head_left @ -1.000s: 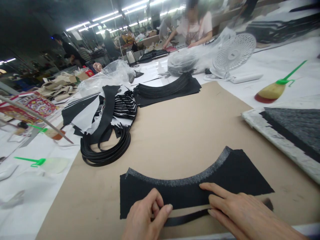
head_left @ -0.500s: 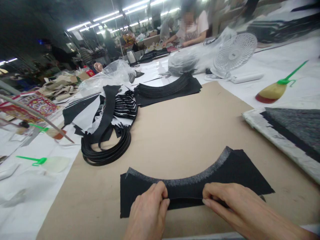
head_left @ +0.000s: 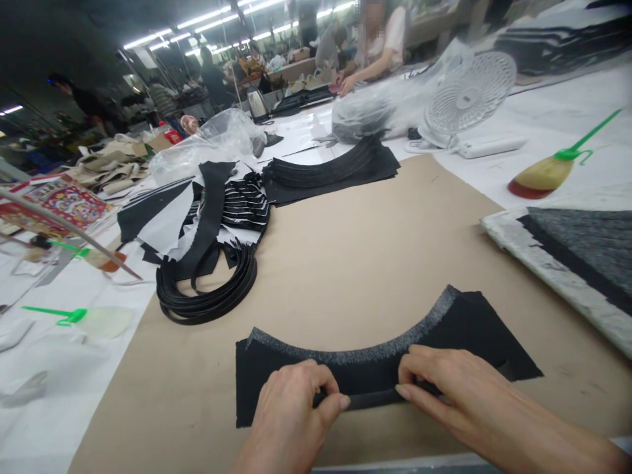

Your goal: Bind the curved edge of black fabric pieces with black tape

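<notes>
Head view: left hand (head_left: 299, 398) and right hand (head_left: 451, 385) are pinching a black strip (head_left: 372, 399) along a curved piece (head_left: 368, 375).

The head camera sits above and behind the left hand (head_left: 295, 401) and right hand (head_left: 451, 378), looking forward and down over them. Both hands are close to it, at the bottom of the view. Beyond them it takes in paper (head_left: 365, 270) at middle range and, far past the hands, lamps (head_left: 202, 18) that run aslant across the top.
</notes>
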Action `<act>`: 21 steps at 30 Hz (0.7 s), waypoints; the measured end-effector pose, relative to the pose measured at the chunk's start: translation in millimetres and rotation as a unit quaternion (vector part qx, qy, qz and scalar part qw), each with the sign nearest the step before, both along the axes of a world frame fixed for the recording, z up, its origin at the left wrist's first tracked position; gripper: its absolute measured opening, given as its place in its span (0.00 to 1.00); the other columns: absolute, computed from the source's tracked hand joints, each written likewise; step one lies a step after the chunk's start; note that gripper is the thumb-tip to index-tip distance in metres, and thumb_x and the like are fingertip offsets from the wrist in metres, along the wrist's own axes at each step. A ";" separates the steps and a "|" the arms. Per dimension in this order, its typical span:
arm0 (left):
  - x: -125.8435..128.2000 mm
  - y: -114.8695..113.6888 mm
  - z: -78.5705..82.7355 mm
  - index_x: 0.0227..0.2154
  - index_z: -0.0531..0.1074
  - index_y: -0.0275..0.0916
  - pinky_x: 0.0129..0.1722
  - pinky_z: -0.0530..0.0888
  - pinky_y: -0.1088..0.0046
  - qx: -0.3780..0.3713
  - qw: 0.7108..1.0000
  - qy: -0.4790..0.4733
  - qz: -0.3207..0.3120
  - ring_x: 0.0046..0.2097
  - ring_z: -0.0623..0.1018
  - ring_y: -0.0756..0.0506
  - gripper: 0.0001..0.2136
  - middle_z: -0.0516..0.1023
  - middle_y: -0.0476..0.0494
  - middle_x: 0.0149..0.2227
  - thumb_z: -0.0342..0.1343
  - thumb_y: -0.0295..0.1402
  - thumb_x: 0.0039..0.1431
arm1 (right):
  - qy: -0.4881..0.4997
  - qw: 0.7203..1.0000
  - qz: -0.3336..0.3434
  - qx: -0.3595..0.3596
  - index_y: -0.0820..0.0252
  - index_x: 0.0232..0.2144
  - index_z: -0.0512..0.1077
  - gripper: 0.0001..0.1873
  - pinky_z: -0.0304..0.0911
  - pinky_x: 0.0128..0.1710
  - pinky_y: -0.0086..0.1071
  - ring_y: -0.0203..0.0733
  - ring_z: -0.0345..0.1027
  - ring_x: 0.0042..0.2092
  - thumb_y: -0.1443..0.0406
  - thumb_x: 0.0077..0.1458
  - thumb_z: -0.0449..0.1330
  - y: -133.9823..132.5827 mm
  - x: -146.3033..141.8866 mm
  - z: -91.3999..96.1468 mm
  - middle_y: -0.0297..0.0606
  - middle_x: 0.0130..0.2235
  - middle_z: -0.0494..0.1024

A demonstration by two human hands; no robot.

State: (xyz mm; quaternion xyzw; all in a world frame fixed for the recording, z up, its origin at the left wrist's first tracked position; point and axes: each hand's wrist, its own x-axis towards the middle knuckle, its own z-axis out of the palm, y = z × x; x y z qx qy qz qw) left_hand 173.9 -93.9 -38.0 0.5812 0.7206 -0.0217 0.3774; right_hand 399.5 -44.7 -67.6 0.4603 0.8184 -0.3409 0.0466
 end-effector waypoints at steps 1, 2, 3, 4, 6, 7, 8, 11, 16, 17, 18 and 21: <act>-0.1 0.1 -0.5 0.24 0.75 0.45 0.34 0.61 0.74 0.007 1.000 -0.006 0.004 0.36 0.75 0.50 0.06 0.76 0.55 0.31 0.58 0.35 0.55 | -0.001 1.000 -0.003 -0.001 0.55 0.27 0.70 0.09 0.56 0.32 0.32 0.41 0.70 0.33 0.64 0.60 0.56 0.8 -0.5 -1.2 0.33 0.32 0.76; 0.3 0.2 -1.1 0.23 0.73 0.44 0.32 0.60 0.74 0.016 1.000 -0.009 0.008 0.34 0.73 0.50 0.06 0.75 0.55 0.30 0.58 0.34 0.55 | -0.003 1.000 -0.006 -0.001 0.55 0.27 0.70 0.08 0.55 0.32 0.32 0.41 0.70 0.33 0.65 0.60 0.56 1.4 -1.3 -2.4 0.33 0.31 0.76; 1.0 0.3 -1.9 0.23 0.72 0.43 0.32 0.59 0.74 0.021 1.000 -0.011 0.009 0.33 0.72 0.51 0.06 0.74 0.55 0.30 0.57 0.33 0.56 | -0.005 1.000 -0.009 0.001 0.56 0.27 0.70 0.08 0.55 0.32 0.32 0.41 0.69 0.33 0.65 0.59 0.56 2.0 -2.1 -3.4 0.33 0.31 0.76; 2.0 0.6 -2.8 0.24 0.71 0.42 0.31 0.58 0.74 0.024 1.000 -0.011 0.009 0.32 0.72 0.51 0.06 0.74 0.54 0.31 0.56 0.32 0.56 | -0.009 1.000 -0.013 0.004 0.56 0.28 0.70 0.08 0.54 0.32 0.32 0.41 0.70 0.33 0.66 0.59 0.56 2.6 -3.0 -4.2 0.33 0.31 0.76; 4.4 2.0 -4.9 0.26 0.70 0.42 0.30 0.57 0.74 0.028 1.000 -0.012 0.010 0.31 0.71 0.52 0.05 0.73 0.55 0.30 0.55 0.30 0.57 | -0.023 1.000 -0.019 0.006 0.56 0.27 0.70 0.08 0.53 0.31 0.32 0.41 0.70 0.32 0.66 0.59 0.56 3.9 -4.6 -4.4 0.33 0.30 0.77; 5.6 3.2 -6.0 0.27 0.71 0.43 0.30 0.57 0.74 0.029 0.999 -0.013 0.011 0.31 0.71 0.52 0.04 0.73 0.55 0.28 0.55 0.30 0.57 | -0.030 0.999 -0.020 0.008 0.56 0.27 0.70 0.08 0.52 0.31 0.32 0.41 0.70 0.32 0.65 0.59 0.56 4.6 -5.4 -4.1 0.33 0.30 0.77; 6.8 4.8 -7.1 0.28 0.71 0.44 0.29 0.56 0.74 0.030 0.999 -0.014 0.013 0.30 0.71 0.51 0.03 0.72 0.56 0.27 0.55 0.31 0.56 | -0.036 0.999 -0.021 0.011 0.56 0.27 0.70 0.09 0.51 0.30 0.32 0.41 0.70 0.31 0.65 0.59 0.56 5.4 -6.3 -3.7 0.33 0.29 0.77; 9.9 10.5 -9.8 0.27 0.74 0.48 0.29 0.55 0.74 0.031 0.999 -0.003 0.020 0.30 0.71 0.50 0.03 0.72 0.56 0.24 0.58 0.37 0.54 | -0.043 0.998 -0.023 0.028 0.56 0.26 0.71 0.10 0.49 0.29 0.32 0.41 0.70 0.31 0.65 0.59 0.56 8.3 -9.4 -2.9 0.34 0.28 0.77; 12.4 17.1 -13.7 0.24 0.74 0.47 0.30 0.56 0.73 0.035 0.997 0.057 0.024 0.33 0.74 0.48 0.06 0.76 0.54 0.26 0.59 0.40 0.54 | -0.043 0.998 -0.024 0.041 0.55 0.27 0.72 0.09 0.49 0.29 0.33 0.43 0.72 0.32 0.66 0.59 0.55 11.9 -16.7 -4.9 0.34 0.28 0.78; 12.7 17.8 -14.4 0.24 0.73 0.46 0.29 0.56 0.73 0.037 0.997 0.067 0.025 0.33 0.75 0.47 0.06 0.76 0.54 0.27 0.58 0.40 0.54 | -0.044 0.998 -0.021 0.043 0.55 0.28 0.72 0.09 0.49 0.29 0.33 0.44 0.72 0.32 0.66 0.59 0.54 12.2 -18.3 -5.4 0.35 0.29 0.78; 13.0 18.4 -15.0 0.25 0.73 0.46 0.29 0.56 0.73 0.039 0.996 0.076 0.026 0.33 0.75 0.46 0.06 0.77 0.53 0.27 0.58 0.39 0.54 | -0.046 0.998 -0.018 0.044 0.56 0.28 0.72 0.09 0.50 0.29 0.33 0.44 0.73 0.32 0.66 0.59 0.54 12.4 -19.9 -5.8 0.35 0.29 0.78; 14.0 20.2 -16.6 0.24 0.73 0.46 0.30 0.56 0.72 0.042 0.994 0.101 0.027 0.35 0.77 0.44 0.07 0.79 0.52 0.28 0.56 0.39 0.55 | -0.055 0.997 -0.010 0.048 0.56 0.28 0.71 0.10 0.50 0.29 0.33 0.45 0.73 0.33 0.67 0.59 0.53 13.0 -24.0 -6.4 0.36 0.29 0.79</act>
